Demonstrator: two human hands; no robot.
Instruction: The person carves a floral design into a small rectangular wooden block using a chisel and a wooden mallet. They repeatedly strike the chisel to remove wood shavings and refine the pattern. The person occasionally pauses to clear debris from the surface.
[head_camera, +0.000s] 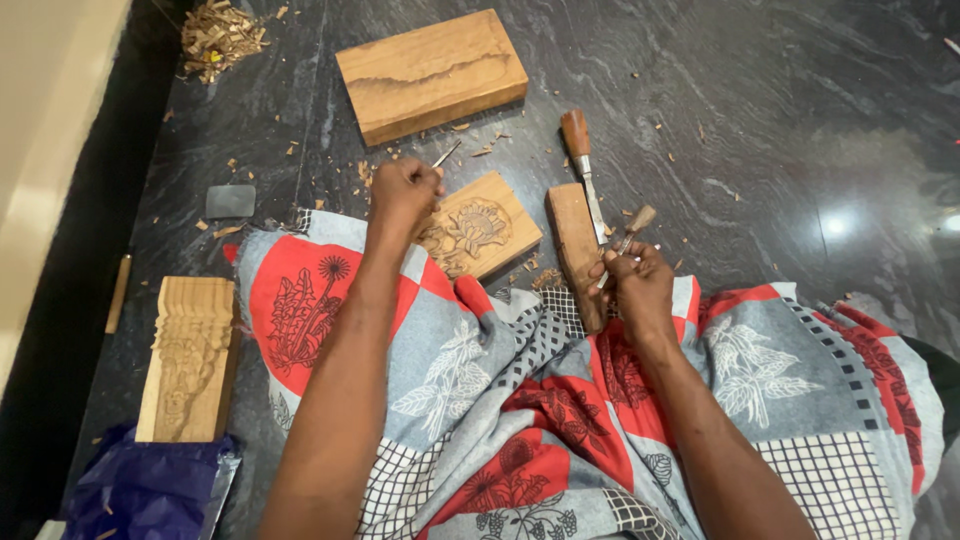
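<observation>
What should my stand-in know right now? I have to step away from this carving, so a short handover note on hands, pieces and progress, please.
Left hand: closed on a thin metal tool, resting at the small carved block.
Right hand: gripping a wooden-handled tool beside the plain wood strip.
A spare chisel lies on the floor; large uncarved slab beyond; carved panel at far left.
Done: a flower relief shows on the block. Left: how much, I cannot tell.

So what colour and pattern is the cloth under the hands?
The cloth is red and grey patchwork with leaf, flower and grid prints, seen in the head view.
</observation>
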